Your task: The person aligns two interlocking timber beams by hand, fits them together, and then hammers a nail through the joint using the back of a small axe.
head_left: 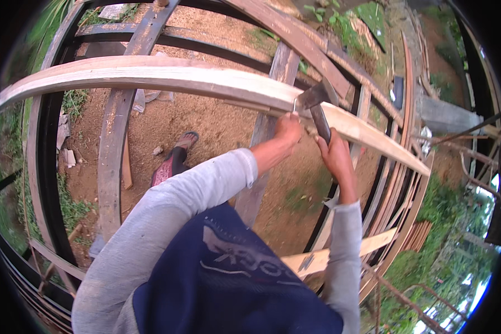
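A long pale wooden beam (206,74) runs across in front of me from far left to right, lying over darker timbers. My right hand (336,156) is closed round the handle of a hatchet (316,96). Its dark head is over the beam, the flared blade edge to the right and the blunt back to the left. My left hand (288,132) is closed at the beam's near side, pinching a thin, shiny metal piece (295,105) that stands up beside the hatchet's blunt back. What kind of piece it is, and whether the hatchet touches it, I cannot tell.
Dark timbers (112,161) cross under the beam over sandy ground (206,119). A pale board (377,240) with a small metal object (307,262) on it lies at lower right. Several long strips (392,195) lie beyond. A sandalled foot (188,140) is on the ground.
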Demonstrator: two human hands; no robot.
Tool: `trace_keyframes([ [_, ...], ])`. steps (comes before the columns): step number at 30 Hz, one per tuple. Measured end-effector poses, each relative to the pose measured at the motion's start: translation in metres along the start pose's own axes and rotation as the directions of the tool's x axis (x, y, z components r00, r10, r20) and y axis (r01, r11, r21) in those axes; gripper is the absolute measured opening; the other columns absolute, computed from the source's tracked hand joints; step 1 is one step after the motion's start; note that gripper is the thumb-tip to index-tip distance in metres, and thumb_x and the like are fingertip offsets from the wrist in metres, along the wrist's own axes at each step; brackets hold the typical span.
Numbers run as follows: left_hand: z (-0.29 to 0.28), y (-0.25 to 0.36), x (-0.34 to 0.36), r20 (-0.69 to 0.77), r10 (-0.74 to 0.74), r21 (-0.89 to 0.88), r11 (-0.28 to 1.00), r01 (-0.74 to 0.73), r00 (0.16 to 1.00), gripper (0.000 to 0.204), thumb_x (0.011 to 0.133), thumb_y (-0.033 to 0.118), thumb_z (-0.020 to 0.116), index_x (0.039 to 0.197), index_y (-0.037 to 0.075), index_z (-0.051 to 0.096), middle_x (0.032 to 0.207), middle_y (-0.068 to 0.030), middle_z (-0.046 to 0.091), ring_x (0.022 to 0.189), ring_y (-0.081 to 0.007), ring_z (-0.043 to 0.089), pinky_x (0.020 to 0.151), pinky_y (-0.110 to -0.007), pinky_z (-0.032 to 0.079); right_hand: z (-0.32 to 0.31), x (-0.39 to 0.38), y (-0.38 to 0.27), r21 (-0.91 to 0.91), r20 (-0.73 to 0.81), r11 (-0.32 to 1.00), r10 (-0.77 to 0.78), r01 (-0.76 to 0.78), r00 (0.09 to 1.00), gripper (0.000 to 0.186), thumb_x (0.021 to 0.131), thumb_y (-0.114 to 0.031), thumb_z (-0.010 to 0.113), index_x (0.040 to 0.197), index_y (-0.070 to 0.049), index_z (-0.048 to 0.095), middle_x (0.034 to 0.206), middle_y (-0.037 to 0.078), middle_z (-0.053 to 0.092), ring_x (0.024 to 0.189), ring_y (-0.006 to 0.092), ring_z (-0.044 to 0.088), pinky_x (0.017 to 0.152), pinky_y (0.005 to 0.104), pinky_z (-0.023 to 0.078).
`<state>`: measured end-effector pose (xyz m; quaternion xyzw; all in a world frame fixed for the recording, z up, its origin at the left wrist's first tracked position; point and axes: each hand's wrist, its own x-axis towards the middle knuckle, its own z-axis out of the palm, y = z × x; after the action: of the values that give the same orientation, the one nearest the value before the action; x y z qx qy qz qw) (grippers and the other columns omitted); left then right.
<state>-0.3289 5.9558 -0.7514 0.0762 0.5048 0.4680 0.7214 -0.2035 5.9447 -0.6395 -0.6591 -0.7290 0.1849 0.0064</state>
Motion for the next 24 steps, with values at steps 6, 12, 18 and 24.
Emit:
trace_keyframes([
  [6, -0.013, 0.006, 0.004, 0.002, -0.059, -0.041, 0.997, 0.059, 0.998, 0.026, 0.109, 0.025, 0.046, 0.088, 0.009, 0.048, 0.061, -0.0003, 0.039, 0.047, -0.0153, 0.042, 0.046, -0.037, 0.041, -0.124, -0.005, -0.076, 0.469, -0.668, 0.684, -0.138, 0.558, 0.731, 0.038, 0.104, -0.040, 0.060, 0.116, -0.005, 0.054, 0.082, 0.010, 0.062, 0.068, 0.0222, 0.059, 0.064, 0.0365, 0.051],
  [12, -0.006, -0.004, 0.013, 0.034, 0.002, 0.001, 1.000, -0.002, 0.999, 0.026, 0.109, 0.027, 0.046, 0.091, 0.008, 0.051, 0.065, -0.0015, 0.045, 0.050, -0.0160, 0.047, 0.047, -0.038, 0.042, -0.022, -0.010, -0.016, 0.020, -0.501, 0.940, -0.285, 0.340, 0.817, 0.032, 0.101, -0.029, 0.062, 0.114, 0.000, 0.057, 0.086, 0.023, 0.067, 0.077, 0.0401, 0.065, 0.070, 0.0477, 0.054],
  [18, -0.008, -0.028, 0.039, -0.058, 0.123, 0.058, 0.991, -0.119, 0.991, 0.027, 0.109, 0.028, 0.046, 0.091, 0.008, 0.051, 0.066, -0.0016, 0.045, 0.050, -0.0159, 0.046, 0.047, -0.037, 0.043, -0.061, 0.013, -0.054, -0.070, -0.159, 0.990, -0.135, 0.125, 0.978, 0.029, 0.101, -0.030, 0.066, 0.104, -0.001, 0.059, 0.074, 0.022, 0.065, 0.071, 0.0360, 0.068, 0.062, 0.0434, 0.049],
  [24, 0.012, 0.007, 0.017, 0.015, 0.051, -0.039, 0.998, -0.051, 0.999, 0.029, 0.108, 0.029, 0.047, 0.088, 0.008, 0.049, 0.066, -0.0013, 0.044, 0.050, -0.0158, 0.048, 0.048, -0.037, 0.045, -0.163, -0.012, -0.091, 0.310, -0.896, 0.311, -0.221, 0.898, 0.386, 0.045, 0.100, -0.047, 0.063, 0.117, -0.006, 0.054, 0.090, 0.013, 0.061, 0.074, 0.0239, 0.061, 0.066, 0.0375, 0.052],
])
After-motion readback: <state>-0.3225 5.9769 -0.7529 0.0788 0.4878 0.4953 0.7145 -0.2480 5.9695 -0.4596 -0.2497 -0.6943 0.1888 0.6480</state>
